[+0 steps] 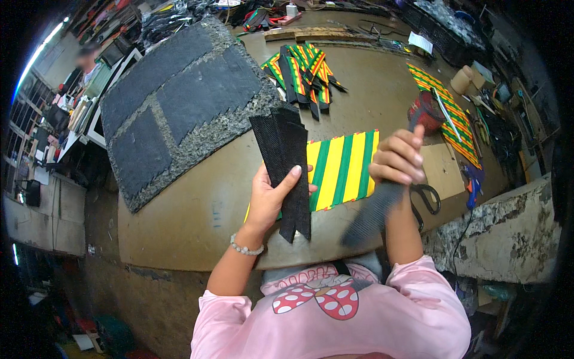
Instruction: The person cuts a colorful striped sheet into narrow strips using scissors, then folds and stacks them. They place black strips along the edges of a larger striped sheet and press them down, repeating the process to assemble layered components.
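My left hand [270, 198] grips a stack of black mesh fabric strips [283, 161], held upright over the table's near edge. My right hand [399, 158] is closed around one more black mesh strip [373, 214], which hangs down and is blurred. Under both hands lies a yellow and green striped fabric sheet [342, 169] on the brown table [197, 209].
A large dark foam-backed panel [173, 102] lies at the left of the table. A pile of striped and black strips [305, 72] sits farther back. Black scissors [426, 200], a long striped strip [445, 110], a red spool [426, 110] and tape roll [461, 79] are at the right. A person sits far left.
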